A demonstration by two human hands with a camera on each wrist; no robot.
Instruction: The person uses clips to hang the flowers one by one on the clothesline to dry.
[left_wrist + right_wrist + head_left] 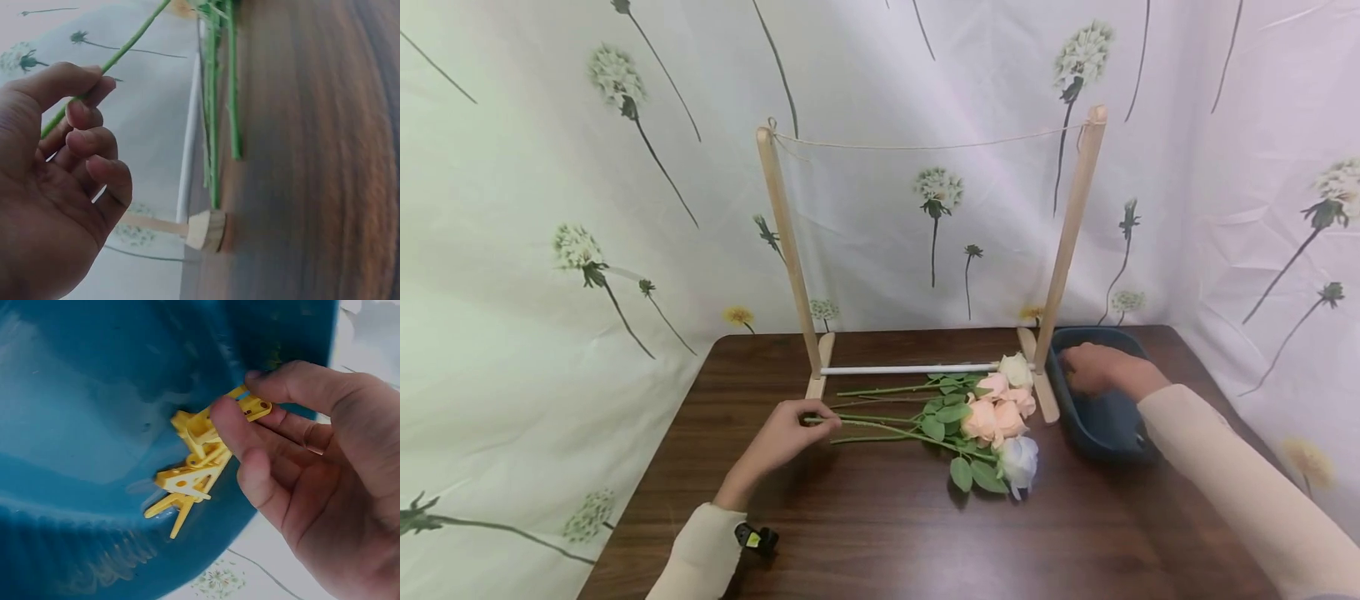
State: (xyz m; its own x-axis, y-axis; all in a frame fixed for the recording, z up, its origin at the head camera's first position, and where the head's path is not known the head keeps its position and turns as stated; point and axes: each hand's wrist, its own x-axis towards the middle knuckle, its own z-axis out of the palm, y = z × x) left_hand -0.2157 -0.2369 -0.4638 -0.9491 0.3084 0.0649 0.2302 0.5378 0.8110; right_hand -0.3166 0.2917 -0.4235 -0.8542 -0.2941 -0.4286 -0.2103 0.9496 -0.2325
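Note:
My left hand [790, 435] pinches the green stem [134, 39] of a pale lilac-white rose [1019, 463] between thumb and fingertips, near the stem's cut end. That stem is raised in the left wrist view, with the rose head at the front of a bunch of peach roses [996, 418] and a cream rose [1016, 370]. Inside the blue basin [1112, 417], my right hand [1101, 371] grips a yellow clothespin [256, 407] between thumb and fingers. More yellow clothespins [187, 481] lie in a small pile just beneath it, partly covered by the fingers.
A wooden frame stands behind the roses, its left post [790, 250] and right post [1071, 242] joined by a string [925, 148] on top and a white rod [917, 368] low down. Patterned cloth [865, 217] hangs behind the brown table [887, 525].

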